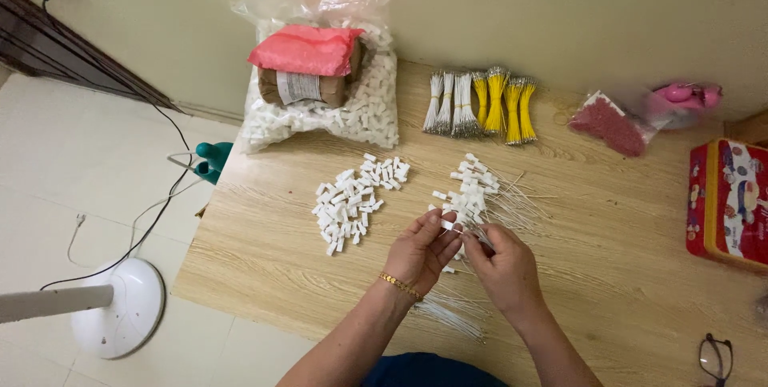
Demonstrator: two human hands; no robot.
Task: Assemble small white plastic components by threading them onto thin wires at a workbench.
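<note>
White connector housing point(450, 225), one small plastic block, is what we are pinching between our two hands just above the wooden table point(608, 275). Our left hand point(418, 252) is curling its fingers closed around the block, and a gold bracelet point(400, 284) is sitting on that wrist. Our right hand point(502, 265) is closing thumb and forefinger on thin white wires point(478, 236) at the block's edge.

We are counting two loose heaps on the table: one pile of bare white housings point(352, 199) to the left of our hands, and one pile of housings with wires already in them point(484, 191) just beyond our fingers. The pieces in each heap are too many and too small for us to count. One loose bunch of white wires point(448, 313) is lying near the table's front edge.

Farther back we are seeing about seven tied wire bundles: roughly three white point(450, 103) and four yellow point(504, 103). One large clear bag of housings point(352, 107) is standing behind, one bag of red pieces point(610, 124) to the right, one red tin point(728, 201), and one pair of glasses point(714, 359).
</note>
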